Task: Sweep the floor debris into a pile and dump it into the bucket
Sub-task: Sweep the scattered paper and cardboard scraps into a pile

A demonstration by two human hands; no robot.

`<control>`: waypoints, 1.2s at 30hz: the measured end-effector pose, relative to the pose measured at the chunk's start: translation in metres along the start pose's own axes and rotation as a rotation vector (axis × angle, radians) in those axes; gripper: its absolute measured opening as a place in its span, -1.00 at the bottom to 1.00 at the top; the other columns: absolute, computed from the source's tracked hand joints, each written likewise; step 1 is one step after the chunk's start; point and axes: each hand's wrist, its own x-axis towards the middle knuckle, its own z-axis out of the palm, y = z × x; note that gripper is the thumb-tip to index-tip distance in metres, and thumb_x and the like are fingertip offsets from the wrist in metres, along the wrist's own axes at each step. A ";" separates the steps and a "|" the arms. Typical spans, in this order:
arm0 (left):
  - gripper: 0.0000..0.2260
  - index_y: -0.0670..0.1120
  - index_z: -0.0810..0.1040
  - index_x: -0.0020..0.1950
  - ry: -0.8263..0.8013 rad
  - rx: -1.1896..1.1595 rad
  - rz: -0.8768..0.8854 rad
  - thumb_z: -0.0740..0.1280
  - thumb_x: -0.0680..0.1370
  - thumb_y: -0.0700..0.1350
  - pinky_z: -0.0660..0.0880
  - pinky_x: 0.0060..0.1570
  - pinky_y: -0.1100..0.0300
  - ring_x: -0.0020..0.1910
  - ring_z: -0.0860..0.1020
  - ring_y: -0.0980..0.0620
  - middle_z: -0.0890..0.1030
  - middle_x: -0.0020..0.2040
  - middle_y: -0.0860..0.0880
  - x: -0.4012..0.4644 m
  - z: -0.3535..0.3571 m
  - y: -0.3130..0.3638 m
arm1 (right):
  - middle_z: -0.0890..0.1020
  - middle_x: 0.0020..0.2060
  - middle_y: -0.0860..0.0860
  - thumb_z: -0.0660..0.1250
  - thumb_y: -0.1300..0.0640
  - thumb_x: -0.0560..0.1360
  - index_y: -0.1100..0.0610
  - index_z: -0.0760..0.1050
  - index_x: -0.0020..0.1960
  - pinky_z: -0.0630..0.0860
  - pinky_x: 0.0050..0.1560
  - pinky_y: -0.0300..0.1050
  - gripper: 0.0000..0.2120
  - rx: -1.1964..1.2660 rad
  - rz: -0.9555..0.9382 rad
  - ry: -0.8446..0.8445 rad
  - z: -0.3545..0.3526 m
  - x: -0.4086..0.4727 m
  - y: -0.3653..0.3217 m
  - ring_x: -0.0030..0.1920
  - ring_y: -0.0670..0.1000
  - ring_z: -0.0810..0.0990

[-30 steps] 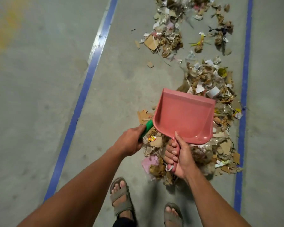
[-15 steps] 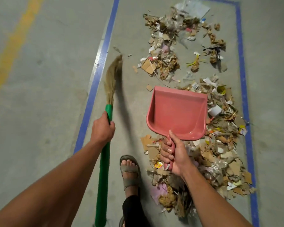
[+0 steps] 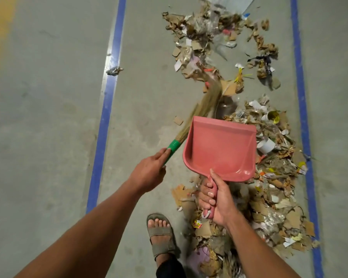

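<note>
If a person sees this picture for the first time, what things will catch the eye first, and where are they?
First the pink dustpan in the middle, held empty above the floor by the right hand on its handle. Next the long strip of debris, cardboard, paper and plastic, running between two blue lines on the grey floor. Then the broom, gripped by the left hand at its green handle, with blurred bristles reaching into the far debris.

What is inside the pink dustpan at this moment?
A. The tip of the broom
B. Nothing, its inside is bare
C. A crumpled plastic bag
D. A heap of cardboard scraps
B: the pink dustpan, held by its handle in the right hand above the debris, shows only its bare pink inner surface, while the broom in the left hand sweeps outside it.
</note>
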 end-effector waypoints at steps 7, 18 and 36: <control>-0.33 0.04 0.12 0.69 0.116 0.039 -0.005 0.31 0.61 -0.16 0.62 0.06 -0.09 0.23 0.60 -0.23 0.28 0.64 0.01 0.010 -0.056 -0.028 | 0.23 -0.55 -0.06 0.32 -0.17 0.63 0.04 0.34 -0.28 0.15 -0.63 -0.24 -0.58 -0.017 -0.025 -0.033 0.064 0.013 -0.036 -0.64 -0.12 0.18; -0.76 -0.16 0.45 0.24 0.358 -0.145 -0.652 0.29 0.60 -0.12 0.56 -0.01 -0.12 -0.03 0.59 -0.35 0.63 0.01 -0.30 0.044 -0.101 -0.132 | 0.23 -0.54 -0.06 0.31 -0.17 0.62 0.05 0.32 -0.29 0.05 -0.57 -0.22 -0.57 0.008 -0.050 -0.025 0.096 0.030 -0.031 -0.63 -0.12 0.17; -0.37 -0.03 0.03 0.70 -0.087 0.076 0.091 0.19 0.66 -0.14 0.56 0.16 -0.08 0.21 0.57 -0.23 0.30 0.59 -0.15 0.007 -0.098 -0.073 | 0.23 -0.55 -0.07 0.26 -0.17 0.64 0.03 0.30 -0.29 0.16 -0.66 -0.23 -0.57 0.383 -0.293 0.122 0.123 -0.003 0.078 -0.65 -0.13 0.17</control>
